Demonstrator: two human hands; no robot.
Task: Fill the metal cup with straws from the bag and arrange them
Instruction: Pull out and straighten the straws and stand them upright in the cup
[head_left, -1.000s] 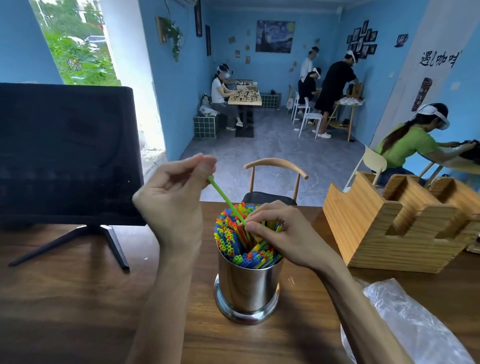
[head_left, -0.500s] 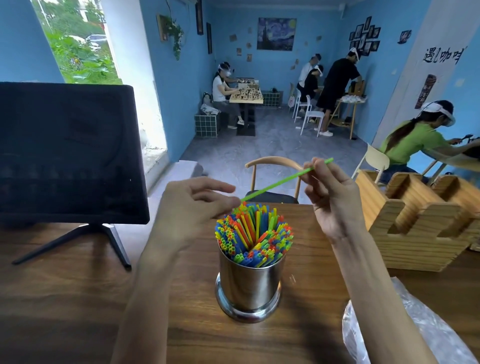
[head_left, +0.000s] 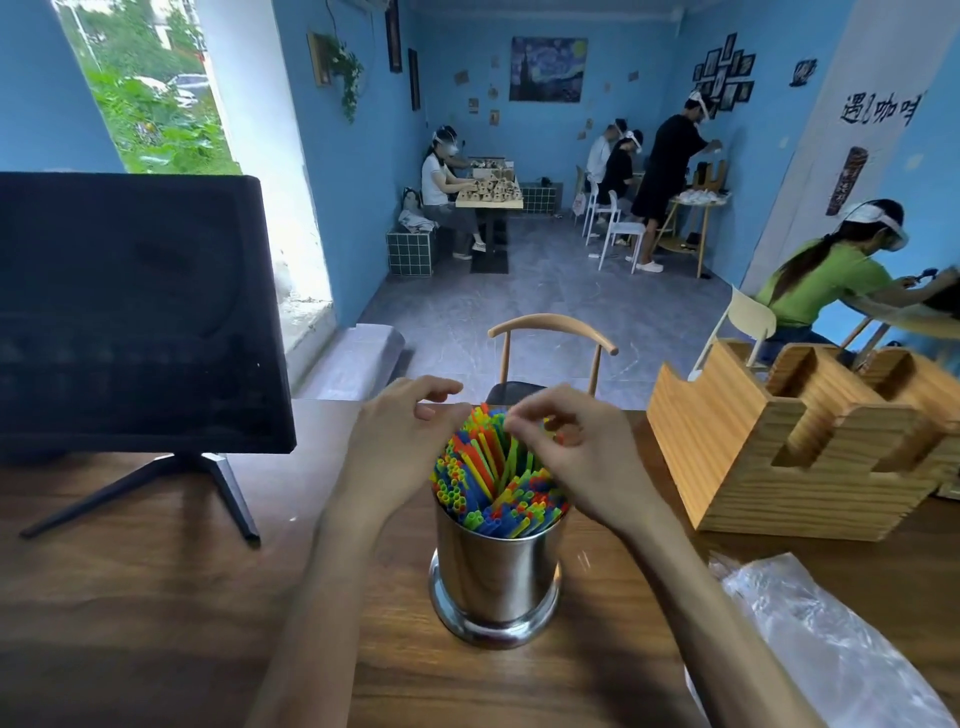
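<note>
Two hands hover over the metal cup (head_left: 496, 571), which stands upright on the wooden surface (head_left: 130, 623), packed with colourful straws (head_left: 493, 483). Left hand (head_left: 397, 447) rests beside the straw tips, fingers loosely curled, holding nothing. Right hand (head_left: 576, 457) curls over them; whether it pinches any straw is unclear. Plastic bag (head_left: 831, 649) lies at right.

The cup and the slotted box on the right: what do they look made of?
The cup looks like polished metal, probably steel: its wall mirrors the table. The box looks like unpainted wood, likely pine: pale with visible grain lines.
</note>
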